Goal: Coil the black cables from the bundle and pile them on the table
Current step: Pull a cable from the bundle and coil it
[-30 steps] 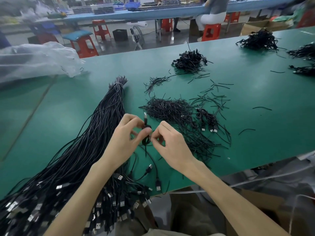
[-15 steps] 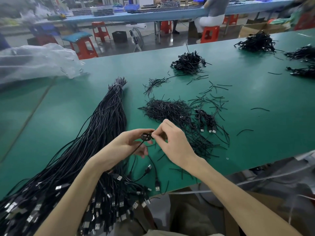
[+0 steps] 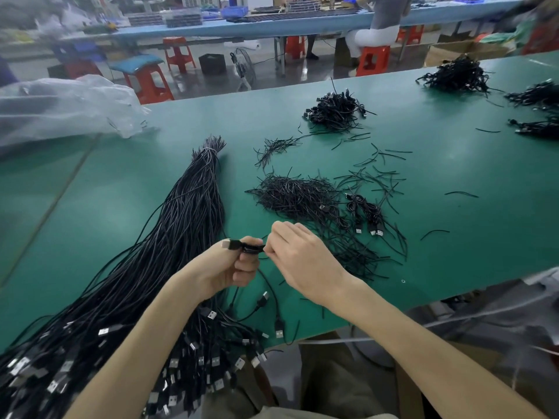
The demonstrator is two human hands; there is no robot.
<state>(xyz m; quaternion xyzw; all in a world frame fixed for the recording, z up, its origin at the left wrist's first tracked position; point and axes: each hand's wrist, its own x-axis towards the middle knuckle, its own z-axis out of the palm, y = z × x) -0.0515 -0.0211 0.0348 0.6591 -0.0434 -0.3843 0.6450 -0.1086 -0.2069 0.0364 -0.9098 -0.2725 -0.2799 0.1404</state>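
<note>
Head view: your left hand (image 3: 223, 267) grips coiled cable (image 3: 251, 248); right hand (image 3: 302, 260) pinches its end. Likely light, springy; hold across loops.

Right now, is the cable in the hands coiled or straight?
Coiled. The left hand grips a small flat coil with its plug sticking out, and the right hand pinches the coil's other side.

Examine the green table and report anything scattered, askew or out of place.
Loose black ties lie strewn over the green table right of their heap, some far from it. USB plugs of the cable bundle spill over the near edge. Nothing looks damaged.
</note>
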